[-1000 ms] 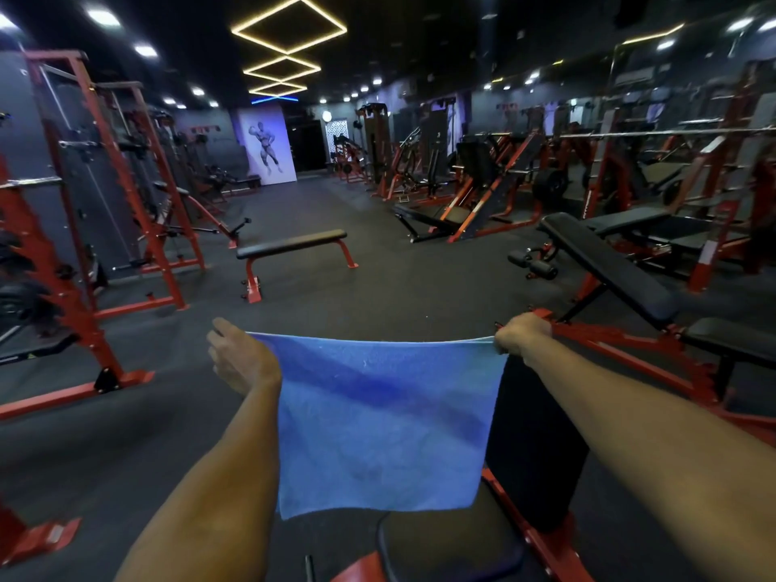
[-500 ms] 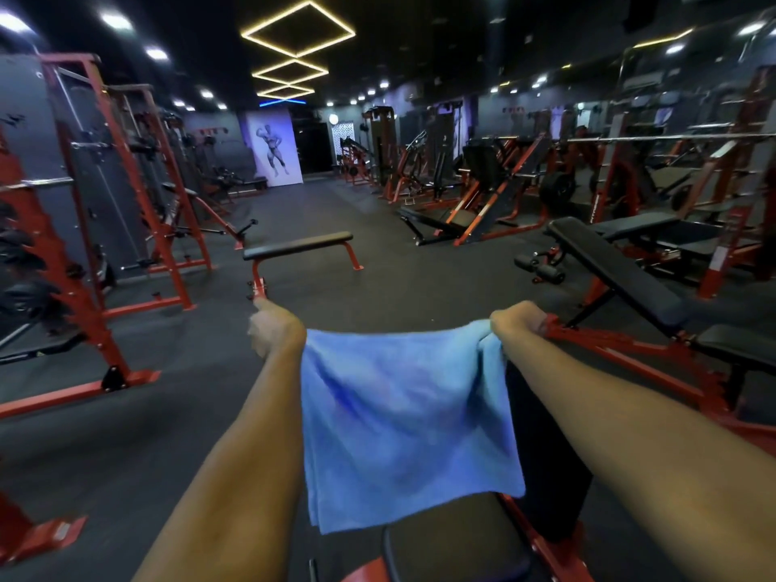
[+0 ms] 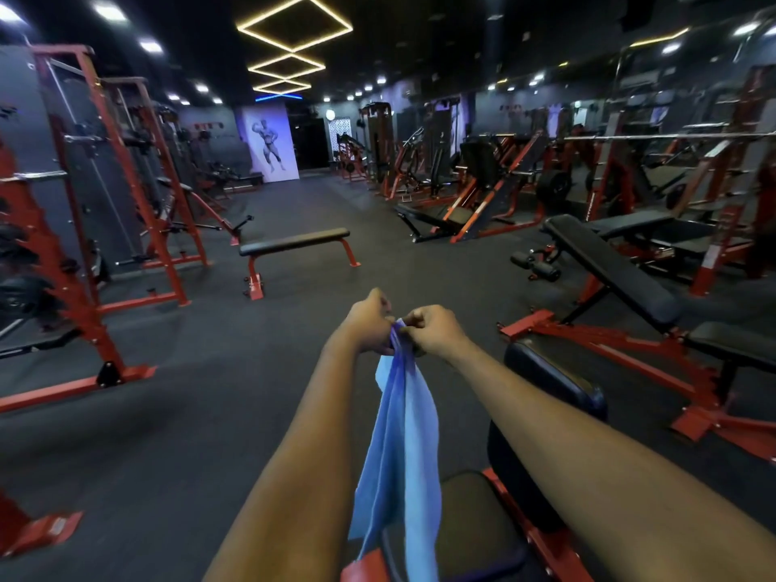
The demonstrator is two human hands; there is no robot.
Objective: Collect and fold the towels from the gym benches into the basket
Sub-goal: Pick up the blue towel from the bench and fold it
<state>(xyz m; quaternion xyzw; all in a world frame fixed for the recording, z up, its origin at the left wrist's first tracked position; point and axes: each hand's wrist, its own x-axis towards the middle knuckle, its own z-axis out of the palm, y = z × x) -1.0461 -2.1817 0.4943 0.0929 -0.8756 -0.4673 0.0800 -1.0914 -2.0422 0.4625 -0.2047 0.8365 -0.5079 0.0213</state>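
Observation:
A blue towel (image 3: 403,447) hangs folded in half lengthwise, its two top corners pinched together in front of me. My left hand (image 3: 369,323) and my right hand (image 3: 434,329) touch each other at the top edge, both gripping the towel's corners. The cloth drops straight down between my forearms, over the black padded bench (image 3: 541,396) with a red frame directly below me. No basket is in view.
A flat black bench (image 3: 294,242) with red legs stands ahead on the dark floor. An incline bench (image 3: 609,266) is at the right. Red racks (image 3: 84,228) line the left side, and more machines fill the back right.
My hands came together from wide apart, bringing the towel's top corners to meet. The towel went from spread flat to folded in half and hanging narrow.

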